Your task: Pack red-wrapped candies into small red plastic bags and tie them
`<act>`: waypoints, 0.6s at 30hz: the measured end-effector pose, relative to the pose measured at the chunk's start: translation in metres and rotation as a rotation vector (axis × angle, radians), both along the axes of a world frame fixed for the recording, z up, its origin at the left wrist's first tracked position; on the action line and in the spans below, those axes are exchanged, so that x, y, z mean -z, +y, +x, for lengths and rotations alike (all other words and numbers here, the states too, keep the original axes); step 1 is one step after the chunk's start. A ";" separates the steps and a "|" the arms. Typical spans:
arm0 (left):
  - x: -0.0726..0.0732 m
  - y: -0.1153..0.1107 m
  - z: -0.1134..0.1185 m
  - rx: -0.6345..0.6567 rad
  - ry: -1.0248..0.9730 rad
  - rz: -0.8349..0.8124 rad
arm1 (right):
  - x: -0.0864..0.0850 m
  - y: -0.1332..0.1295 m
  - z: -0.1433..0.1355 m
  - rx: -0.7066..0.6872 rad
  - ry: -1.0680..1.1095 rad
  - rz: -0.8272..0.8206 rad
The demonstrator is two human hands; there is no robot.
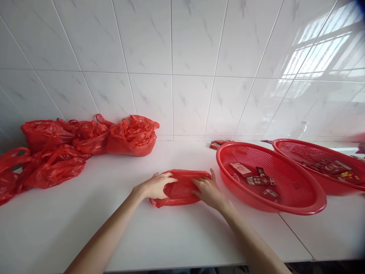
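A thin red plastic bag (184, 184) lies on the white counter in front of me, its mouth spread wide. My left hand (156, 186) holds its left side, some fingers reaching into the mouth. On the opposite side my right hand (209, 190) grips the bag's right edge, fingertips over the rim and partly hidden in the folds. A loop handle of the bag hangs by my left wrist. Close to my right hand stands a red perforated plastic basket (296, 179) with several small snack packets (258, 179) at its bottom.
Several filled red plastic bags (131, 137) crowd the counter (114, 232) along the left wall side. A second red basket (316, 146) with packets stands far right, with something blurred beside it. Loose packets (218, 144) lie behind the nearer basket. White wall tiles (148, 45) rise behind.
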State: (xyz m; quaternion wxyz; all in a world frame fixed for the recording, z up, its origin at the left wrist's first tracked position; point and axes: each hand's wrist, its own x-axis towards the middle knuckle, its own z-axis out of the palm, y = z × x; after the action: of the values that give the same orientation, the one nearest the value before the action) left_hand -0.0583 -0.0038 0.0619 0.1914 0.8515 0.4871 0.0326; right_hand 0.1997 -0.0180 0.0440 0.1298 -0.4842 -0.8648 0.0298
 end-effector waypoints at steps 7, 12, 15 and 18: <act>-0.006 0.009 -0.022 -0.105 0.040 0.028 | -0.001 0.004 0.014 0.196 0.011 -0.227; -0.008 0.008 -0.014 -0.190 0.023 0.033 | 0.004 0.005 0.022 0.181 0.025 -0.246; -0.009 0.006 -0.010 -0.203 0.037 0.008 | 0.004 0.006 0.025 0.174 0.061 -0.265; -0.009 0.004 -0.010 -0.162 0.043 0.028 | 0.004 0.007 0.026 0.137 0.104 -0.268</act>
State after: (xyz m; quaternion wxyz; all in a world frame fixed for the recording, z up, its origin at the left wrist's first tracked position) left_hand -0.0681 -0.0003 0.0713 0.1654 0.8125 0.5578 0.0363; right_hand 0.2258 -0.0111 0.0401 0.1104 -0.5527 -0.8102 0.1608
